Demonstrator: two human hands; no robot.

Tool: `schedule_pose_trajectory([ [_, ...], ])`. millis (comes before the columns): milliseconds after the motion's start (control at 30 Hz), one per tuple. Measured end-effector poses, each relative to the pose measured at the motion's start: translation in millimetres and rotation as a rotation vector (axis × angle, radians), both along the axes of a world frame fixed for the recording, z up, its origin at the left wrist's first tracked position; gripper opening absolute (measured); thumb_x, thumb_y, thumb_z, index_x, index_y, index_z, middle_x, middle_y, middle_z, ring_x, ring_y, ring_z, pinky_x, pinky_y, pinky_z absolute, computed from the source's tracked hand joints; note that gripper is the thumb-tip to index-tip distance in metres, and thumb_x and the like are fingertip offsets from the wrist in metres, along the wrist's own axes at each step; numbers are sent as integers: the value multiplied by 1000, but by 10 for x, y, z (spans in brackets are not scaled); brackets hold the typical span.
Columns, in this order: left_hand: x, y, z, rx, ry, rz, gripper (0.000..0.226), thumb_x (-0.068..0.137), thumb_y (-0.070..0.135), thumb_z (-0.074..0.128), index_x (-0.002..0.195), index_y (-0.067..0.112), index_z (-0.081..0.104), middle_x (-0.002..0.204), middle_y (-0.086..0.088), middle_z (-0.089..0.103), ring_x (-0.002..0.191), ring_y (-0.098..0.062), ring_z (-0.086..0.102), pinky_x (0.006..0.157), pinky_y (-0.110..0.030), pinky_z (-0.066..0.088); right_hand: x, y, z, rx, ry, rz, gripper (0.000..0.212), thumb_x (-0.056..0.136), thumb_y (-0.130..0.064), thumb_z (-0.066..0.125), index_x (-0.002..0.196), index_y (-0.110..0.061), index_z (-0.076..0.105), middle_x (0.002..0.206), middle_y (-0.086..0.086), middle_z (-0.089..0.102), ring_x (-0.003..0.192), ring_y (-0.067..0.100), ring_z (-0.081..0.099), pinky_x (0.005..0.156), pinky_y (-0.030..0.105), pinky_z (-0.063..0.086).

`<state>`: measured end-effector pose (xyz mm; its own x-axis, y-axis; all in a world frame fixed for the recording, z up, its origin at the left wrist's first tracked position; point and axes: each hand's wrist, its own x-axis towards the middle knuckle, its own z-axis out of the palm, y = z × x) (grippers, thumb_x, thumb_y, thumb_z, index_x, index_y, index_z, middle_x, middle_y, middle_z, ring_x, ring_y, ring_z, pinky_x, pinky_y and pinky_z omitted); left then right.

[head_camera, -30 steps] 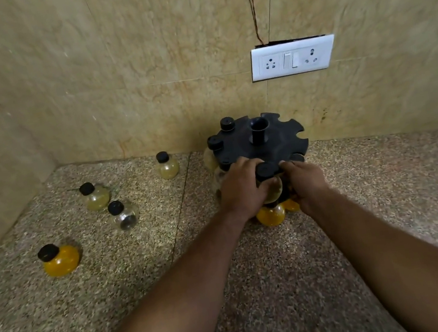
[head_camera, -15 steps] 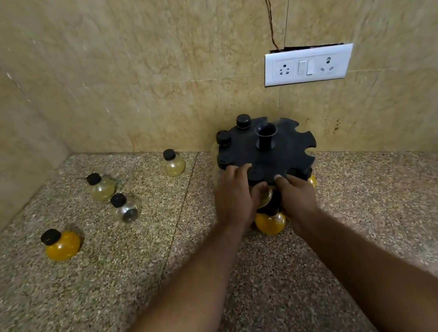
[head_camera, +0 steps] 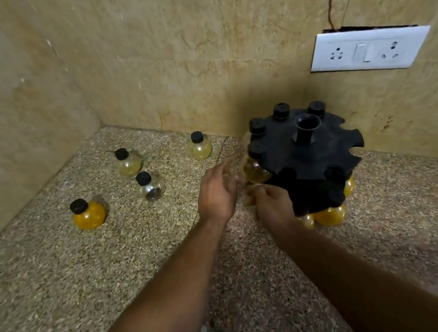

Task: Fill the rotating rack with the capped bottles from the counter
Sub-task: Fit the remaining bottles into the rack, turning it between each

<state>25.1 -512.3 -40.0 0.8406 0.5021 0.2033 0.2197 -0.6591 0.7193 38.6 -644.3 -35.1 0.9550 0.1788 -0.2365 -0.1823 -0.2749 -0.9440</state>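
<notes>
Rotating rack (head_camera: 307,151), black and notched, stands near the back edge of the speckled counter (head_camera: 85,273), under a white switch plate (head_camera: 368,49).

Black caps sit in several of its rim slots, and orange-filled bottles hang beneath. Four capped bottles stand apart toward the counter's left corner: an orange bottle (head_camera: 87,214), a clear bottle (head_camera: 149,187) and two pale yellow ones. Left hand (head_camera: 217,192) is open, blurred fingers spread beside the rack. Right hand (head_camera: 274,203) rests against the rack's lower front; its grip cannot be told.

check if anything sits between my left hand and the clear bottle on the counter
Nothing visible does. Bare counter lies between the left hand and the clear bottle. The other loose bottles stand behind it or farther left, off that line.
</notes>
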Motion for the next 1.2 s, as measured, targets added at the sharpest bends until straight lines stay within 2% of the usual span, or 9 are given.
schedule_pose_trajectory([
  [167,82,430,-199,-15,88,17,49,99,37,59,144,20,50,139,-4,56,126,-20,52,96,-28,43,79,415,-189,-201,-57,168,30,99,-34,49,102,-11,69,94,11,71,88,32,67,82,51,57],
  [300,218,825,-307,-73,138,39,52,98,36,60,145,19,48,142,-6,55,128,-24,53,104,-34,45,263,786,-323,-327,-93,257,33,100,-34,50,128,-24,62,115,6,71,99,26,66,81,32,51],
  [500,477,1395,-529,-112,186,65,56,97,40,61,146,15,47,144,-10,54,131,-28,51,107,-35,42,588,1346,-522,-527,-93,344,48,99,-40,50,142,-21,45,136,11,59,122,32,57,99,42,48],
  [633,762,1652,-627,-184,218,43,63,98,42,59,151,17,38,155,-9,43,140,-29,42,113,-39,38,832,1611,-659,-616,-83,405,60,97,-43,54,149,-18,38,145,13,52,128,32,53,102,39,47],
  [767,1138,1841,-698,-237,208,-14,69,96,42,62,154,20,33,157,-8,39,143,-28,39,115,-41,36,1078,1778,-808,-755,-66,519,79,93,-47,55,159,-16,22,159,14,34,140,34,42,108,41,44],
  [867,1411,1958,-751,-250,190,-35,75,94,42,66,154,16,32,157,-10,39,144,-29,36,115,-38,33,1248,1914,-956,-889,-31,565,86,91,-55,52,160,-23,12,165,13,19,148,38,25,113,55,37],
  [1033,1674,2067,-730,-226,120,-86,64,90,31,73,146,12,47,148,-9,52,134,-23,46,96,-16,28,1362,2048,-1090,-1003,18,553,90,91,-66,50,159,-33,2,169,8,-12,153,41,-10,114,69,13],
  [1100,1736,2117,-731,-206,83,-134,57,91,26,73,143,12,52,143,-7,57,130,-19,49,98,-12,29,1372,2087,-1137,-1019,32,550,95,89,-71,48,159,-35,-4,167,7,-21,152,42,-17,114,70,3],
  [1200,1823,2177,-776,-199,80,-188,57,90,33,73,142,18,55,140,-3,59,130,-20,53,110,-36,43,1377,2128,-1177,-1044,20,540,103,84,-81,42,159,-35,-12,166,8,-25,150,42,-22,115,72,-2],
])
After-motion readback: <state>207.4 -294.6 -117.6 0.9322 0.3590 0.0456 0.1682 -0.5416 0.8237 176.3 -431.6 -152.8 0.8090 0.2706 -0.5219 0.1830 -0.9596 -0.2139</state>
